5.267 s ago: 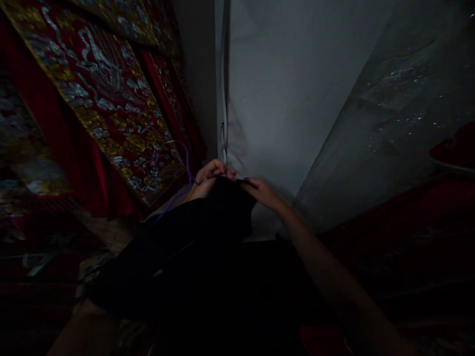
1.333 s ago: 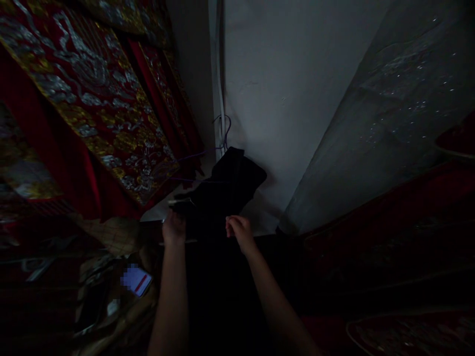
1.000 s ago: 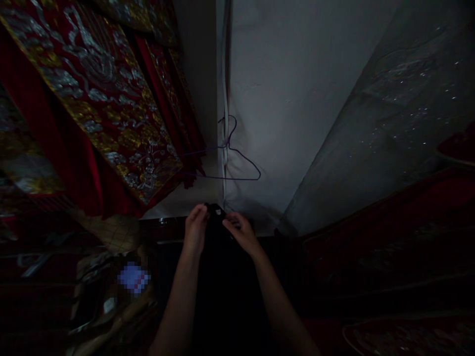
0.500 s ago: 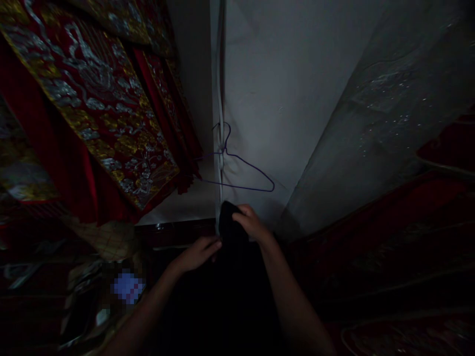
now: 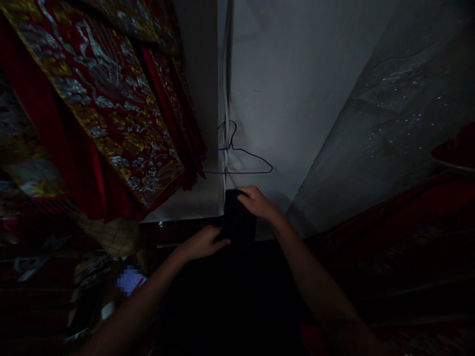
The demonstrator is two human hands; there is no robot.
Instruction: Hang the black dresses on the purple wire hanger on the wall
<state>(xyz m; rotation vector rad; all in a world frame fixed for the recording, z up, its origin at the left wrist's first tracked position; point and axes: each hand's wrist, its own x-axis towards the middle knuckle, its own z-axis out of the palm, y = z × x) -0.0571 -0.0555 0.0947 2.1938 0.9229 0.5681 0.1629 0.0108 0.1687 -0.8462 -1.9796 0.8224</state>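
Observation:
A piece of black cloth [image 5: 239, 217], too dark to tell what kind, is held up in front of me. My right hand [image 5: 256, 201] grips its upper right edge, thumb on the near side. Lower down, my left hand [image 5: 210, 241] has its thumb over the left edge of the cloth, the other fingers mostly hidden behind it. The lower part of the cloth merges into the darkness below. Just above the cloth, a thin purple clothes hanger [image 5: 252, 172] hangs with nothing on it, by a white cable or pipe [image 5: 226, 94] on the wall.
Red embroidered hangings [image 5: 141, 128] with gold and silver patterns hang at the left, overlapping the hanger's left end. Clear plastic sheeting [image 5: 393, 113] covers the right side. A checked cloth [image 5: 111, 237] and a blurred blue-white item [image 5: 130, 281] lie at lower left. A grey wall [image 5: 289, 79] stands ahead.
My right hand has raised the cloth slightly closer to the hanger, its top now flatter and wider. My left hand's thumb has moved farther over the cloth. The view has shifted slightly.

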